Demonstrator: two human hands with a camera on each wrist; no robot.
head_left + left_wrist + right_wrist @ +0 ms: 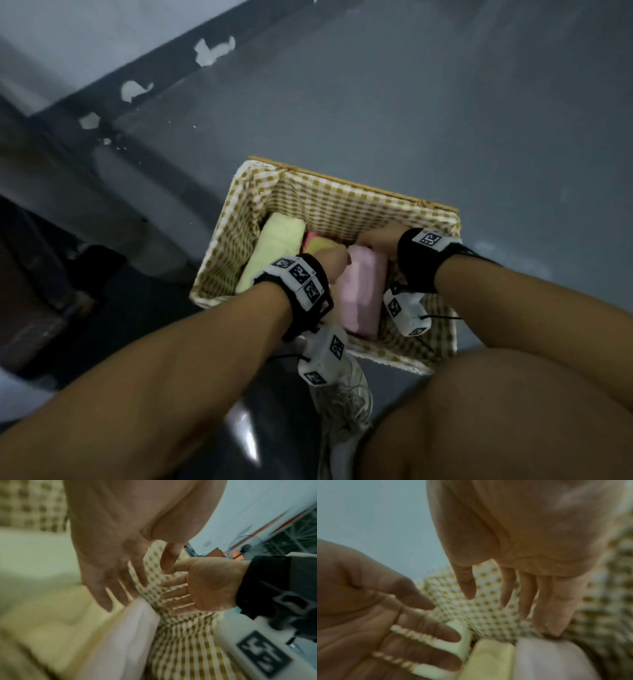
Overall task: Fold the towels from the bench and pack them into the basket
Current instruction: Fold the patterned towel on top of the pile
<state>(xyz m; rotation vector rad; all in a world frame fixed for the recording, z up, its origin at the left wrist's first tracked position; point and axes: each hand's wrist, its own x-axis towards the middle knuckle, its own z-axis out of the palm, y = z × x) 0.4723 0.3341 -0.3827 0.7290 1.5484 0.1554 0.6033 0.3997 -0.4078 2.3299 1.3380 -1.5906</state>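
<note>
- Left of the left hand (330, 265), a pale green towel (274, 251) lies folded in the basket (346, 192), a yellow towel (323, 244) just beyond that hand.
- Left hand: fingers straight and spread, gripping nothing.
- Between the hands stands the pink towel (359, 294), a soft, light bundle; I'd press its long sides flat-palmed so the fold keeps.
- Right hand (376, 238): fingers straight, tips touching the pink towel's far end.
</note>
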